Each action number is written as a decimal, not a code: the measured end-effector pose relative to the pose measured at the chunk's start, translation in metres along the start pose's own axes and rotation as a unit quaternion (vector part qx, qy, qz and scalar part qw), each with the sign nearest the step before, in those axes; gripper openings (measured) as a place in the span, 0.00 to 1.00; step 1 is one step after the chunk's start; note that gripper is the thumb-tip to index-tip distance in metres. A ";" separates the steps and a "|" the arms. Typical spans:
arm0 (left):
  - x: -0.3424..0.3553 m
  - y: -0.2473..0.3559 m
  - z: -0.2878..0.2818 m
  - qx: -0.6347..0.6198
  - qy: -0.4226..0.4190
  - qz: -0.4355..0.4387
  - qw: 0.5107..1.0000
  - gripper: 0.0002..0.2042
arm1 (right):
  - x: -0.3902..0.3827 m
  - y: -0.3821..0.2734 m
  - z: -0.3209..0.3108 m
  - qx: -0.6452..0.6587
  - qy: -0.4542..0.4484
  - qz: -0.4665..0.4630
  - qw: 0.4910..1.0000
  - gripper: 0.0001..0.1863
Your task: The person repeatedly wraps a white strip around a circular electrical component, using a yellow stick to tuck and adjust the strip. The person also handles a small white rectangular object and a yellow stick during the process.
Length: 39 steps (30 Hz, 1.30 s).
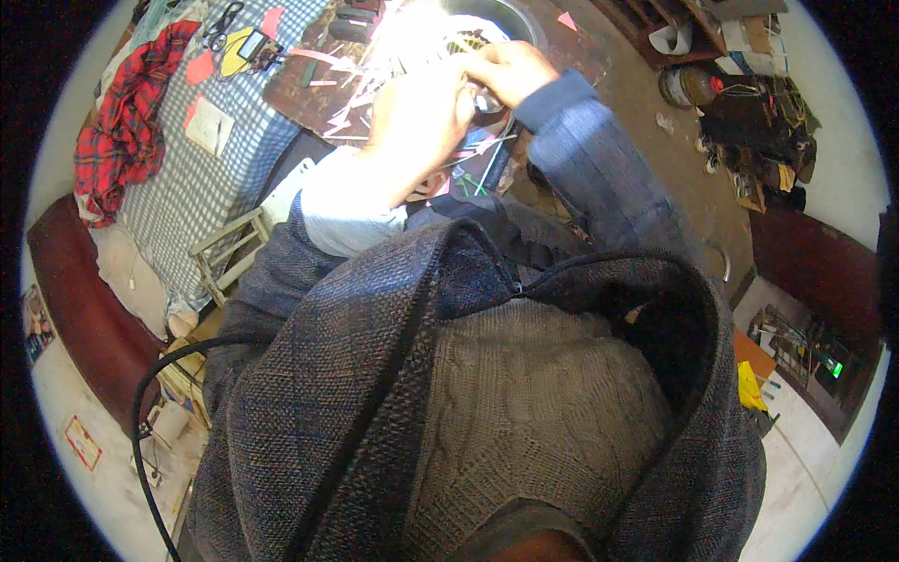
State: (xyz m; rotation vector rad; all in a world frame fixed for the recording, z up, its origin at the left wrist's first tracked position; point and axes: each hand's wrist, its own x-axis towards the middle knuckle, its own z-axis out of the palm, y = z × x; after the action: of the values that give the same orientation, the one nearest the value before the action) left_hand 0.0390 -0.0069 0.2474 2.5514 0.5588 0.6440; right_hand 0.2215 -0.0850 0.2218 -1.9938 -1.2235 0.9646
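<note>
My left hand [421, 110] and my right hand [513, 71] meet over a brown table [295, 94]. Both have their fingers curled inward, and glare and the hands themselves hide what they hold. A small shiny silvery piece [486, 101] shows just below the fingers; I cannot make out what it is. Beyond the fingers lies a yellowish striped thing [465, 42], partly washed out by bright light. Thin pink and white strips [345, 120] are scattered to the left of my left hand. Several green strips [465, 181] lie nearer to me.
A round metal rim [532, 21] curves behind my right hand. To the left, a checked cloth [173, 201] carries a red plaid garment [140, 122], a notepad [209, 126] and glasses [225, 23]. A big bottle [688, 87] stands at the right, beside shoes [744, 183].
</note>
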 end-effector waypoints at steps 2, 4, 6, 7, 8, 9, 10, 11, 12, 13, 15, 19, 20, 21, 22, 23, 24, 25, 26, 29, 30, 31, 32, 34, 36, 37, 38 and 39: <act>-0.001 0.006 0.001 -0.012 -0.034 -0.044 0.998 0.07 | 0.030 0.003 0.010 -0.142 -0.004 -0.042 0.989 0.20; 0.000 0.011 -0.002 -0.049 -0.039 -0.052 0.997 0.09 | 0.058 0.005 0.015 -0.145 0.005 -0.102 0.984 0.20; -0.001 0.017 -0.005 -0.101 -0.030 -0.052 0.993 0.07 | 0.073 0.011 0.019 -0.126 0.008 -0.106 0.986 0.18; -0.001 0.021 -0.005 -0.120 -0.040 -0.043 0.991 0.07 | 0.079 0.013 0.020 -0.238 0.000 -0.139 0.961 0.16; -0.002 0.025 -0.004 -0.157 -0.031 -0.034 0.987 0.07 | 0.081 0.014 0.021 -0.208 0.022 -0.152 0.966 0.16; -0.003 0.028 -0.003 -0.177 -0.047 -0.043 0.982 0.07 | 0.083 0.013 0.022 -0.187 0.040 -0.124 0.974 0.15; -0.004 0.030 -0.002 -0.199 -0.069 -0.045 0.977 0.07 | 0.083 0.011 0.024 -0.159 0.060 -0.107 0.980 0.14; -0.005 0.029 -0.002 -0.216 -0.075 -0.042 0.972 0.06 | 0.084 0.007 0.024 -0.174 0.070 -0.091 0.978 0.15; -0.006 0.027 -0.002 -0.234 -0.082 -0.040 0.968 0.06 | 0.082 0.001 0.026 -0.190 0.067 -0.094 0.975 0.15; -0.006 0.023 -0.002 -0.257 -0.076 -0.025 0.963 0.06 | 0.080 -0.006 0.027 -0.216 0.062 -0.105 0.969 0.15; -0.004 0.007 -0.006 -0.262 -0.012 -0.048 0.964 0.08 | 0.075 -0.024 0.029 -0.303 0.028 -0.157 0.940 0.16; 0.014 -0.048 -0.003 -0.305 0.164 -0.098 0.933 0.12 | 0.049 -0.054 0.026 -0.327 0.058 -0.205 0.921 0.17; 0.023 -0.060 0.008 -0.293 0.214 -0.036 0.931 0.12 | 0.039 -0.059 0.024 -0.291 0.085 -0.204 0.931 0.17; 0.032 -0.071 0.018 -0.249 0.211 0.016 0.945 0.12 | 0.033 -0.063 0.022 -0.273 0.114 -0.213 0.931 0.17; 0.037 -0.081 0.028 -0.204 0.206 0.066 0.955 0.13 | 0.028 -0.068 0.020 -0.227 0.128 -0.219 0.940 0.17; 0.039 -0.087 0.037 -0.192 0.196 0.110 0.955 0.11 | 0.024 -0.072 0.017 -0.198 0.142 -0.229 0.943 0.17; 0.041 -0.093 0.045 -0.250 0.157 0.121 0.948 0.11 | 0.019 -0.075 0.016 -0.205 0.155 -0.242 0.936 0.16; 0.042 -0.097 0.051 -0.335 0.115 0.122 0.927 0.09 | 0.016 -0.078 0.012 -0.212 0.168 -0.255 0.929 0.16; 0.044 -0.100 0.057 -0.380 0.084 0.130 0.912 0.07 | 0.012 -0.080 0.010 -0.219 0.182 -0.267 0.921 0.15; 0.051 -0.101 0.066 -0.329 0.092 0.131 0.930 0.09 | 0.010 -0.081 0.007 -0.169 0.207 -0.296 0.917 0.12; 0.053 -0.100 0.068 -0.312 0.145 0.158 0.926 0.09 | 0.009 -0.077 0.000 -0.130 0.171 -0.257 0.942 0.11; 0.053 -0.098 0.069 -0.314 0.140 0.128 0.930 0.09 | 0.015 -0.073 0.000 -0.045 0.159 -0.245 0.955 0.11; 0.053 -0.097 0.070 -0.331 0.157 0.089 0.926 0.09 | 0.019 -0.068 0.001 0.042 0.150 -0.232 0.960 0.12; 0.053 -0.097 0.070 -0.410 0.150 -0.021 0.899 0.11 | 0.052 -0.054 0.009 0.295 0.184 -0.254 0.902 0.18; 0.050 -0.100 0.066 -0.523 0.093 -0.200 0.823 0.15 | 0.082 -0.028 0.010 0.381 0.216 -0.155 0.885 0.12; 0.051 -0.102 0.064 -0.552 0.091 -0.196 0.805 0.19 | 0.110 -0.010 -0.010 -0.058 0.221 -0.273 0.934 0.12; 0.050 -0.104 0.060 -0.547 0.061 -0.209 0.808 0.19 | 0.139 0.000 -0.004 -0.336 0.211 -0.148 0.906 0.13; 0.051 -0.107 0.057 -0.551 0.045 -0.208 0.807 0.20 | 0.160 0.013 0.006 -0.338 0.172 -0.103 0.919 0.13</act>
State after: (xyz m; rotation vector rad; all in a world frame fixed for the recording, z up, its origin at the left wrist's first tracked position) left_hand 0.0815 0.0867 0.1656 1.2546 0.5225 0.6485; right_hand 0.2721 0.0564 0.1655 -2.3347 -1.6555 0.0519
